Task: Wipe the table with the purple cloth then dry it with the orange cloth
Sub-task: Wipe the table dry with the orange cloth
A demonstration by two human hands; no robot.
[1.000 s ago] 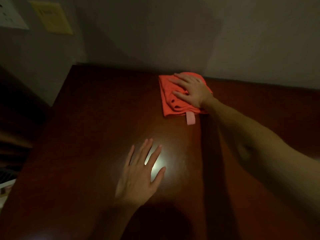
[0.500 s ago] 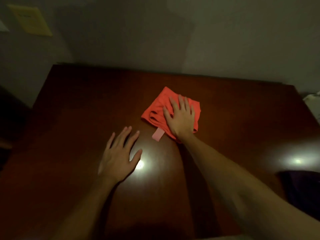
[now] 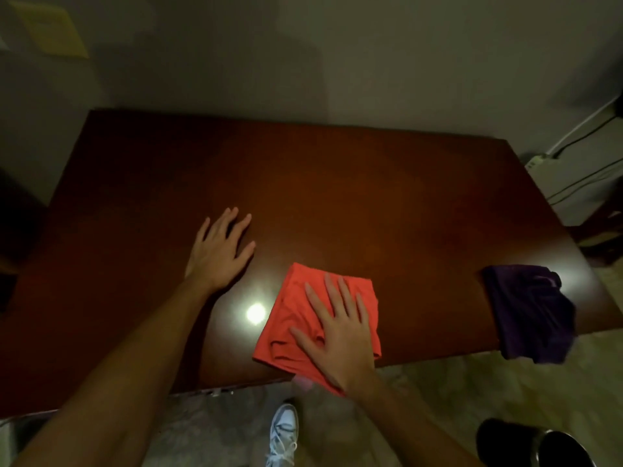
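A dark brown wooden table [image 3: 337, 183] fills the middle of the view. The folded orange cloth [image 3: 290, 318] lies at the table's near edge, its lower corner hanging just past it. My right hand [image 3: 340, 335] presses flat on this cloth, fingers spread. My left hand [image 3: 220, 249] rests flat on the bare wood, to the left of the cloth and a little farther back, holding nothing. The crumpled purple cloth [image 3: 529, 311] sits at the table's near right corner, drooping over the edge, well away from both hands.
A grey wall runs right behind the table, with a yellow paper [image 3: 50, 30] at upper left. White cables and a power strip [image 3: 539, 160] lie past the right edge. A white shoe [image 3: 285, 433] and a dark round bin [image 3: 539, 446] are on the floor below.
My right hand has dragged the orange cloth from the far side of the table back to the near edge. My left hand stays flat on the wood. The purple cloth has come fully into view.
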